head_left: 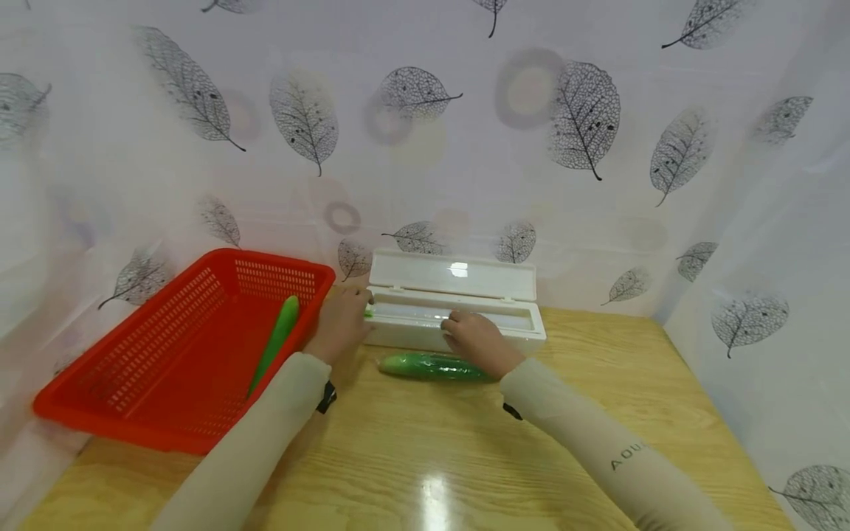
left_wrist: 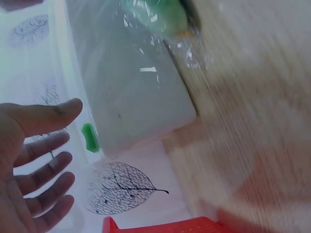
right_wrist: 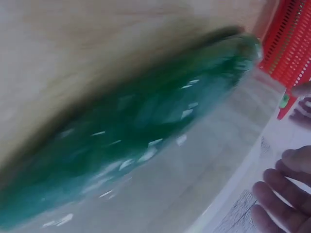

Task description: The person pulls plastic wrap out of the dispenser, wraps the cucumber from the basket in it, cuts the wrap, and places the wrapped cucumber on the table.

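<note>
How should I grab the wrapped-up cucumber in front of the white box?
I'd hold the wrapped cucumber round its middle, coming from above with one side of your grip on the near side. It's long and rounded, lying flat on the wood-grain table close along the front of the white box, so its far side looks tight. Its shiny surface might be slippery.

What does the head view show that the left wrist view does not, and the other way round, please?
Only the head view shows the cucumber lying in the basket and both sleeves. Only the left wrist view shows the palm side of the left grip. Both share that grip, the box, the wrapped cucumber, the green tab, at least part of the basket, the table and the leaf-print sheet.
</note>
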`<action>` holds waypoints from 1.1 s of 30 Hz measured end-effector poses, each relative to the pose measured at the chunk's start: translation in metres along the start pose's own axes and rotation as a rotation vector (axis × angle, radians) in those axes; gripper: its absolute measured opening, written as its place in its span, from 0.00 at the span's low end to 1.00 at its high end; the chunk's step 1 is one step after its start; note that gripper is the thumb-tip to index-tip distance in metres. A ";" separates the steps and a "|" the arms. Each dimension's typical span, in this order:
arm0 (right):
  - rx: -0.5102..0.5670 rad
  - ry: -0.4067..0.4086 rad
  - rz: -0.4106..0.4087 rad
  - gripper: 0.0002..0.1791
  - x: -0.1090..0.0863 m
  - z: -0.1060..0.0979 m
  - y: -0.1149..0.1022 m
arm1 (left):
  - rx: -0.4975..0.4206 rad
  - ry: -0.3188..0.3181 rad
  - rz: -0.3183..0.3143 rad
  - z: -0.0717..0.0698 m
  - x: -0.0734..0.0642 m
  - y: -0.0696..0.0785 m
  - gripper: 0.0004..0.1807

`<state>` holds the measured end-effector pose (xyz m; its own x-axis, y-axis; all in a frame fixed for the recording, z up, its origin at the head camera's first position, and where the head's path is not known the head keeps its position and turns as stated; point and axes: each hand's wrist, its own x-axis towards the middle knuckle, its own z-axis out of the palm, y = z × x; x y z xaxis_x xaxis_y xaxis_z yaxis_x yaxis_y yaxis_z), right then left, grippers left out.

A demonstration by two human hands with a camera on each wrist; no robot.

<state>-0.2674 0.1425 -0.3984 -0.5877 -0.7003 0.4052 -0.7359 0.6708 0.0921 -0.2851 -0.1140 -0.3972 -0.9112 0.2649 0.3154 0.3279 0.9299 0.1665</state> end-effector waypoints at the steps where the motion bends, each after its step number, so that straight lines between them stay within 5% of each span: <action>1: 0.004 0.013 -0.014 0.03 0.008 0.002 -0.003 | 0.000 -0.006 0.008 0.000 0.003 -0.001 0.22; 9: -0.032 0.066 -0.084 0.06 0.063 0.029 -0.021 | 0.058 -0.064 0.091 0.006 0.017 -0.012 0.18; 18: -0.018 0.074 -0.091 0.07 0.099 0.051 -0.039 | 0.036 -0.082 0.106 0.011 0.021 -0.018 0.21; 33: -0.047 0.018 -0.137 0.07 0.110 0.059 -0.044 | 0.003 -0.066 0.124 0.011 0.020 -0.022 0.16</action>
<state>-0.3193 0.0215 -0.4115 -0.4761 -0.7822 0.4018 -0.7923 0.5798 0.1900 -0.3134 -0.1263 -0.4050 -0.8783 0.3937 0.2713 0.4382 0.8898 0.1273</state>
